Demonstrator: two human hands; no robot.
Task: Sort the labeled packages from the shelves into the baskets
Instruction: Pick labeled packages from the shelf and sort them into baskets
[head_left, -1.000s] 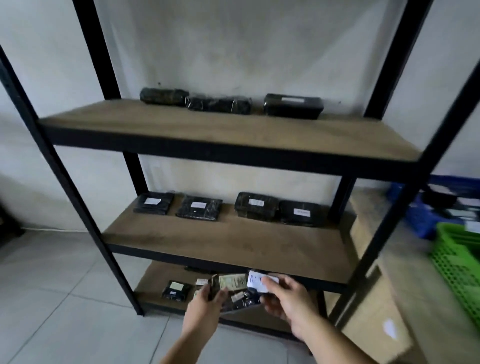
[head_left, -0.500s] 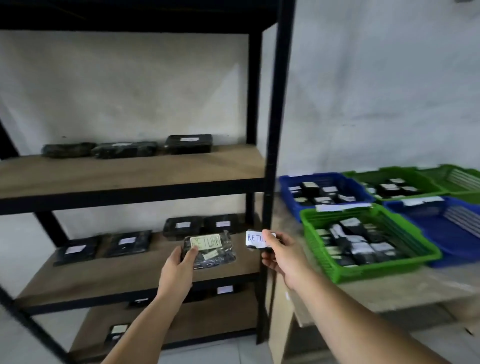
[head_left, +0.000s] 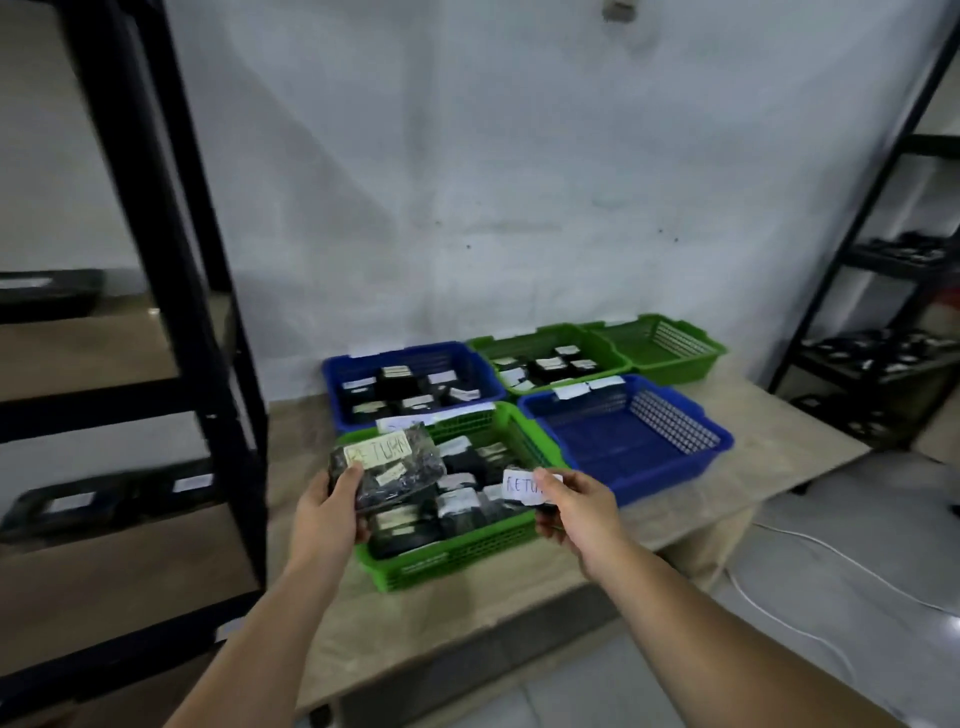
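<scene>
My left hand (head_left: 330, 512) grips a black wrapped package (head_left: 389, 467) with a yellowish label reading RETURN, held over the left end of the near green basket (head_left: 457, 558). My right hand (head_left: 574, 506) holds a smaller dark package with a white RETURN label (head_left: 524, 486) over that basket's right end. The near green basket is full of several black labeled packages.
On the low wooden table (head_left: 769, 426) also stand a blue basket (head_left: 410, 384) and a green basket (head_left: 545, 358) with packages, another blue basket (head_left: 628, 431) and another green basket (head_left: 660, 345). A black shelf unit (head_left: 171, 270) stands left, another shelf unit (head_left: 883, 291) right. A white cable (head_left: 810, 551) lies on the floor.
The view swung right from the shelves to the baskets. Both hands carried their RETURN packages from in front of the shelf to above the near green basket.
</scene>
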